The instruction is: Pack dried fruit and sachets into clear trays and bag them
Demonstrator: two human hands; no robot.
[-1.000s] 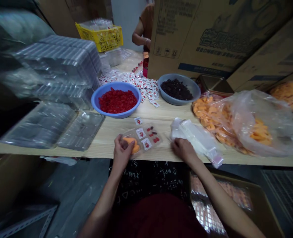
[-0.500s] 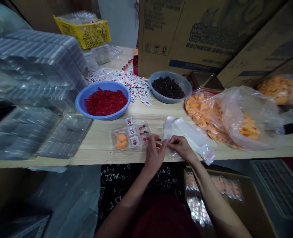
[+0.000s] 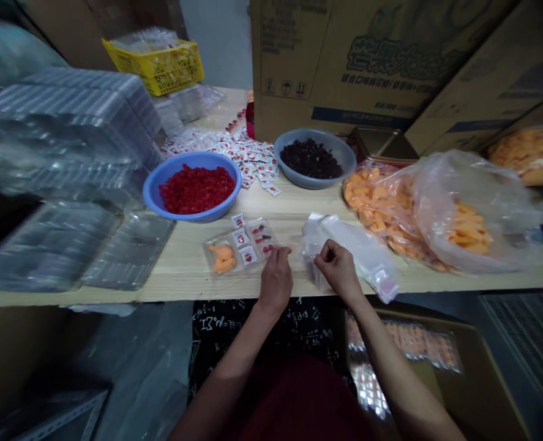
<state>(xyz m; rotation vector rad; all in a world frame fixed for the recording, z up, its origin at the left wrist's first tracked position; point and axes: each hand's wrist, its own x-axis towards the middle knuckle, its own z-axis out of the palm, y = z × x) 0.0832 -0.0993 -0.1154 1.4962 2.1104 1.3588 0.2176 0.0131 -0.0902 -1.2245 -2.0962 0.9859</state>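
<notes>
A clear plastic tray lies on the table, with orange pieces in its left part, white printed sachets down the middle and red and dark pieces on the right. My left hand is closed at the tray's right edge; whatever its fingertips hold is hidden. My right hand makes a pinch at the left end of a pile of clear plastic bags, apparently on the edge of a bag. Faint clear film shows between the two hands.
Behind the tray stand a blue bowl of red pieces and a grey-blue bowl of dark pieces, with loose sachets between. Stacked clear trays fill the left. A bag of orange pieces lies right; cardboard boxes rise behind.
My hands were close together, fingertips nearly meeting; now they are apart, the left further left and the right slightly right. The tray has turned a little, its right side further back.
</notes>
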